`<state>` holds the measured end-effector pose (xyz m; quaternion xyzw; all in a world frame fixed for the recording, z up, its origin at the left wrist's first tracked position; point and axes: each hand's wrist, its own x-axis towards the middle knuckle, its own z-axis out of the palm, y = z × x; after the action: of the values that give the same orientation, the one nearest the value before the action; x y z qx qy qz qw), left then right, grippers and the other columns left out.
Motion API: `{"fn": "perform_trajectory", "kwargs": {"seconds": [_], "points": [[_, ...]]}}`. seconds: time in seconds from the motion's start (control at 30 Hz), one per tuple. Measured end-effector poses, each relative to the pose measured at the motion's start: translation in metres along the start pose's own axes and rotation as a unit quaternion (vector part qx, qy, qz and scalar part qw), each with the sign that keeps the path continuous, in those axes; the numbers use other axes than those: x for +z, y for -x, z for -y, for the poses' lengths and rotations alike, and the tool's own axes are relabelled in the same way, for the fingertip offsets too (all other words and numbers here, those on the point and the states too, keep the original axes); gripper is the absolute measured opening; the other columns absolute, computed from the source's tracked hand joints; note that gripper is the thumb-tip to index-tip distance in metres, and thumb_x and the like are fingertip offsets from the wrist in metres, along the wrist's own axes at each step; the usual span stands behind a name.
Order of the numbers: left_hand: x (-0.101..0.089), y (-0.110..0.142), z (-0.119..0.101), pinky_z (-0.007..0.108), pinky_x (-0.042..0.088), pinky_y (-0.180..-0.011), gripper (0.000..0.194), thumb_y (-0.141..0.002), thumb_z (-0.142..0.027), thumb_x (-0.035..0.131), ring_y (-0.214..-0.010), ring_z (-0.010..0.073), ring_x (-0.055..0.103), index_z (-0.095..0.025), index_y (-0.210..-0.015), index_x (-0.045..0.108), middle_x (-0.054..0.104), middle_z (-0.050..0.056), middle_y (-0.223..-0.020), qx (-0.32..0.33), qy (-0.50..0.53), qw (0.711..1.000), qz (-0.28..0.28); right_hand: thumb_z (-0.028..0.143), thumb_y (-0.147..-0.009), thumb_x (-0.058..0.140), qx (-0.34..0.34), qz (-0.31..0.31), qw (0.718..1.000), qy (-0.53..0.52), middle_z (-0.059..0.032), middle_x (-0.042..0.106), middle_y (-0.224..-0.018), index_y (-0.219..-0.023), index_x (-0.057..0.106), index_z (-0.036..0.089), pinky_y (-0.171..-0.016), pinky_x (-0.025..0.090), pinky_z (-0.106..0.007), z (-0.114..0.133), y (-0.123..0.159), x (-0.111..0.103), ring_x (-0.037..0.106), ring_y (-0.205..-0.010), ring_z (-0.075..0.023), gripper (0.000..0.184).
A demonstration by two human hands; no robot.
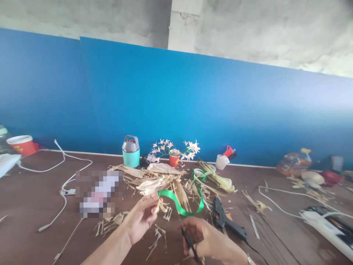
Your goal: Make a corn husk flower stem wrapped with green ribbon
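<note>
Near centre, green ribbon loops right from a husk flower pinched in the left hand. Across a gap, the right hand curls round scissors; 1 glue gun bounds its right side. Blue partition lines the tabletop's far edge.

I see a slim, silvery band on the right wrist, its finer details too small to read; the left hand and forearm are bare.
</note>
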<state>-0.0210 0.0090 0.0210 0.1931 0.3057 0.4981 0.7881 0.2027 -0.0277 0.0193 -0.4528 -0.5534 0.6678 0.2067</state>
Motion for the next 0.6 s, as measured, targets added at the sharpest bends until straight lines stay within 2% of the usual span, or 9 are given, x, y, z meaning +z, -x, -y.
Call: {"fn": "perform_trajectory", "kwargs": {"seconds": [0.13,0.23,0.4,0.6], "points": [[-0.001,-0.001,0.003,0.012,0.026,-0.035,0.023,-0.056,-0.016,0.083,-0.046,0.0022,0.042,-0.011,-0.064,0.062,0.057,-0.001,-0.063,0.0,-0.007,1.0,-0.006,0.007,-0.047,0.074,0.01,-0.004,1.0,-0.018,0.0011,0.064,-0.068,-0.097,0.059,0.013,-0.053,0.042,-0.02,-0.004,-0.005,0.004,0.056,-0.06,-0.0111,0.052],[-0.001,0.0,0.005,0.012,0.03,-0.037,0.021,-0.057,-0.015,0.082,-0.048,0.0032,0.045,-0.01,-0.064,0.063,0.056,-0.001,-0.059,0.0,-0.014,1.0,-0.012,0.006,-0.05,0.074,-0.016,-0.01,1.0,-0.007,0.0013,0.064,-0.07,-0.095,0.059,0.013,-0.057,0.043,-0.019,-0.003,-0.006,0.007,0.056,-0.063,-0.011,0.048],[0.001,0.0,0.01,0.013,0.034,-0.039,0.02,-0.056,-0.015,0.083,-0.049,0.0044,0.047,-0.011,-0.061,0.063,0.054,-0.003,-0.054,-0.003,-0.016,1.0,-0.016,0.007,-0.054,0.07,-0.027,-0.031,0.999,0.007,0.0026,0.061,-0.069,-0.099,0.06,0.015,-0.049,0.039,-0.018,0.003,-0.007,0.015,0.051,-0.057,-0.0094,0.046],[-0.001,-0.001,0.013,0.015,0.041,-0.045,0.015,-0.06,-0.012,0.08,-0.051,0.0061,0.052,-0.011,-0.066,0.066,0.059,-0.002,-0.057,-0.001,-0.014,0.999,-0.032,0.009,-0.055,0.069,-0.041,-0.046,0.995,0.082,0.0025,0.061,-0.07,-0.101,0.061,0.015,-0.052,0.038,-0.019,-0.001,-0.007,0.011,0.053,-0.062,-0.0119,0.047]]}}
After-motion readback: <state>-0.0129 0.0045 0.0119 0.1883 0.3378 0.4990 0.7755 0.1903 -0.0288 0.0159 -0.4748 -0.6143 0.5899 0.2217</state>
